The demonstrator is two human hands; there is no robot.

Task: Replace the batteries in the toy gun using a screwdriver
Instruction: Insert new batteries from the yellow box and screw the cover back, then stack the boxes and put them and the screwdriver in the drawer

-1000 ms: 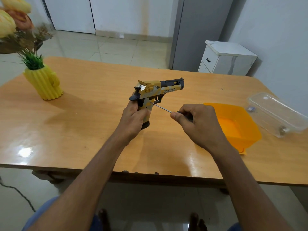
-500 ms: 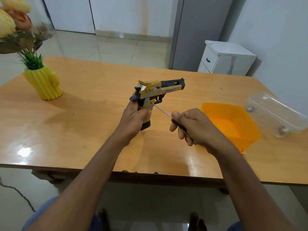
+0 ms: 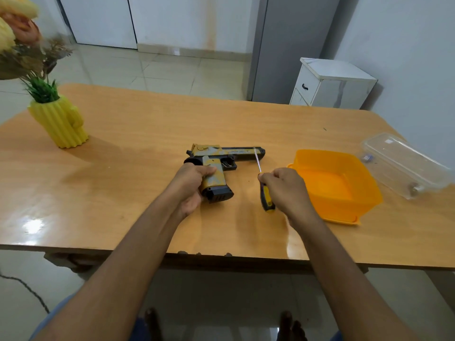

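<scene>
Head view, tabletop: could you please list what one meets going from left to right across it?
yellow cactus vase → left hand → toy gun → screwdriver → right hand → orange tub → clear plastic box

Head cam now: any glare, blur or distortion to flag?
Head view: bright ceiling-light glare on the table at near left; the screwdriver shaft is motion-smeared and the flowers at the top-left corner are soft; wide-angle lens bows the table edges; the toy gun stays sharp.
</scene>
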